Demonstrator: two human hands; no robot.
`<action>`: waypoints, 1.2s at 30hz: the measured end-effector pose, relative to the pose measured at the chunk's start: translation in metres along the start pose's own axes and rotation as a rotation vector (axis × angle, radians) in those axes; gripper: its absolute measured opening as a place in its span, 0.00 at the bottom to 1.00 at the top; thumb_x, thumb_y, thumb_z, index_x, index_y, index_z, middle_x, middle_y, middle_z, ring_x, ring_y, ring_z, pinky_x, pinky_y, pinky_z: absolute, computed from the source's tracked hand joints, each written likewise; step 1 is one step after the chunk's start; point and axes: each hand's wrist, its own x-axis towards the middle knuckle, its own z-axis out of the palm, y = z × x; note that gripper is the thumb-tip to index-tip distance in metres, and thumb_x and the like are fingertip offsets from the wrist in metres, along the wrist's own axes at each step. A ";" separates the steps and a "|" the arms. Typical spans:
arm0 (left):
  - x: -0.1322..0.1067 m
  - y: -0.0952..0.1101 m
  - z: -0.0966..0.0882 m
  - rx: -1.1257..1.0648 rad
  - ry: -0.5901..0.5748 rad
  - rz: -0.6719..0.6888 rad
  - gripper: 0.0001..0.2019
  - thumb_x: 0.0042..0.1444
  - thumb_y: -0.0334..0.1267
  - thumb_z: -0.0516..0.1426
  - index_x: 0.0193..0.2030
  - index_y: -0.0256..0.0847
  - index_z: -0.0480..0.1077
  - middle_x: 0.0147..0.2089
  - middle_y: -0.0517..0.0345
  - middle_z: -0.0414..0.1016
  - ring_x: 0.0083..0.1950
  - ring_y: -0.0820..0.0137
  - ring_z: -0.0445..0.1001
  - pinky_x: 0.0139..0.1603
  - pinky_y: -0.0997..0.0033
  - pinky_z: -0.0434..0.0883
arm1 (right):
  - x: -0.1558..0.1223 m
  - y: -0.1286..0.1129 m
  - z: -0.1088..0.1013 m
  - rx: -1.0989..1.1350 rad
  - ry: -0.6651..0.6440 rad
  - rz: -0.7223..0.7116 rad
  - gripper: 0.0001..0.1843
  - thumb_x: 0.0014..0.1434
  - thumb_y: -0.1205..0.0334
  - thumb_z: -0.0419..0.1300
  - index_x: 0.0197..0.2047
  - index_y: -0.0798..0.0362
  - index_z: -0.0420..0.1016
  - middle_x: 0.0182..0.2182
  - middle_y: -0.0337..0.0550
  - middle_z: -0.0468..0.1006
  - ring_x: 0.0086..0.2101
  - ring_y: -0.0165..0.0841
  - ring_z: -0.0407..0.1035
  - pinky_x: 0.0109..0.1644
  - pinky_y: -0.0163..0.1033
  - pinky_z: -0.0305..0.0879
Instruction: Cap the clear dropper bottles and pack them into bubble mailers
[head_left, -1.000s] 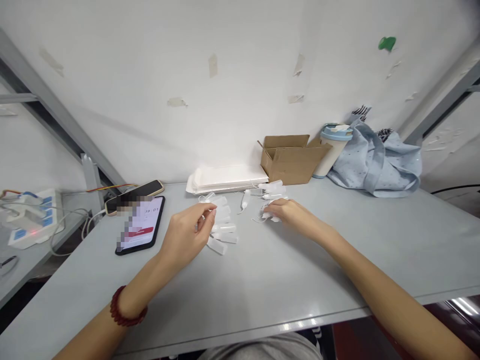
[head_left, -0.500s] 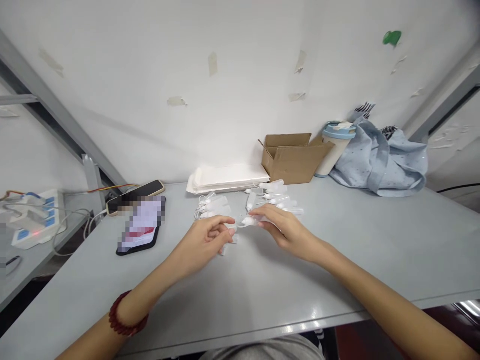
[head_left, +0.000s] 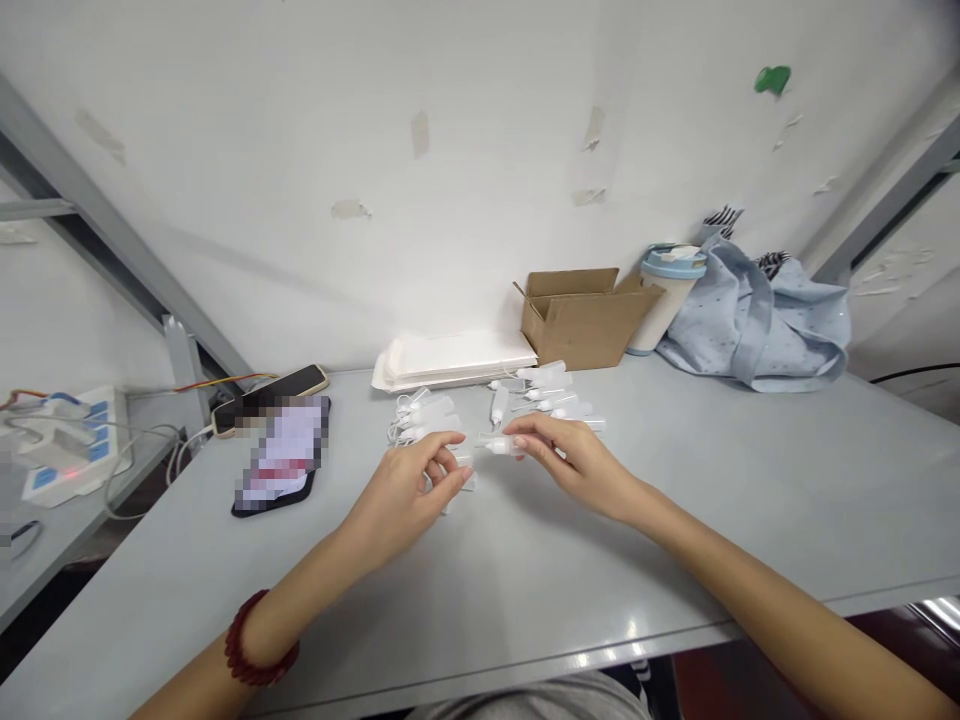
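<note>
In my right hand (head_left: 577, 455) a small translucent needle-tip bottle (head_left: 498, 448) is pinched between thumb and forefinger, its thin tip pointing left. My left hand (head_left: 416, 485) is just left of that tip, thumb and forefinger apart with a gap between them; I see nothing held there. Behind my left hand lies a group of similar bottles (head_left: 431, 408), partly covered by it. Several more bottles (head_left: 544, 375) lie loosely beyond my right hand, some with thin metal tips showing.
A stack of white flat packets (head_left: 457, 352) rests against the wall, beside an open cardboard box (head_left: 585, 325). A lidded cup (head_left: 664, 305) and a blue cloth bag (head_left: 772, 325) stand at the right. Two phones (head_left: 285, 455) and a power strip (head_left: 82, 440) are at the left.
The bottle in my right hand has turned, so its tip now shows straighter toward the left. My left fingertips have drawn slightly away from the tip, with a wider gap.
</note>
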 end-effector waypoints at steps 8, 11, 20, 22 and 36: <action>-0.001 0.001 0.000 0.012 0.024 0.027 0.15 0.57 0.42 0.53 0.47 0.38 0.71 0.31 0.57 0.77 0.29 0.70 0.72 0.29 0.73 0.68 | 0.000 -0.003 0.000 0.028 -0.021 0.058 0.12 0.66 0.60 0.46 0.40 0.53 0.70 0.28 0.40 0.73 0.30 0.30 0.68 0.34 0.34 0.60; 0.000 0.002 0.000 0.039 0.006 0.058 0.11 0.57 0.40 0.53 0.40 0.39 0.74 0.29 0.58 0.77 0.29 0.70 0.72 0.28 0.74 0.66 | 0.000 -0.004 0.001 0.035 -0.017 0.063 0.13 0.66 0.59 0.46 0.40 0.53 0.70 0.27 0.39 0.73 0.29 0.29 0.67 0.34 0.34 0.60; -0.002 0.008 -0.004 -0.184 -0.046 -0.012 0.12 0.58 0.41 0.52 0.34 0.38 0.74 0.28 0.58 0.74 0.26 0.73 0.69 0.29 0.74 0.69 | 0.000 -0.006 0.000 0.076 -0.039 0.086 0.16 0.66 0.56 0.45 0.33 0.53 0.68 0.25 0.37 0.68 0.27 0.28 0.63 0.30 0.33 0.57; -0.001 0.009 -0.006 -0.232 -0.054 -0.028 0.12 0.58 0.42 0.52 0.34 0.38 0.74 0.28 0.58 0.74 0.26 0.73 0.69 0.29 0.73 0.70 | 0.000 -0.007 0.000 0.104 -0.040 0.099 0.17 0.66 0.56 0.46 0.30 0.53 0.68 0.23 0.36 0.67 0.25 0.28 0.61 0.28 0.33 0.55; -0.003 0.009 -0.007 -0.279 -0.101 -0.023 0.11 0.58 0.41 0.53 0.31 0.40 0.73 0.28 0.61 0.73 0.27 0.75 0.67 0.30 0.75 0.66 | -0.001 -0.009 0.000 0.201 -0.076 0.141 0.17 0.66 0.55 0.46 0.30 0.53 0.67 0.24 0.36 0.67 0.26 0.27 0.59 0.30 0.33 0.54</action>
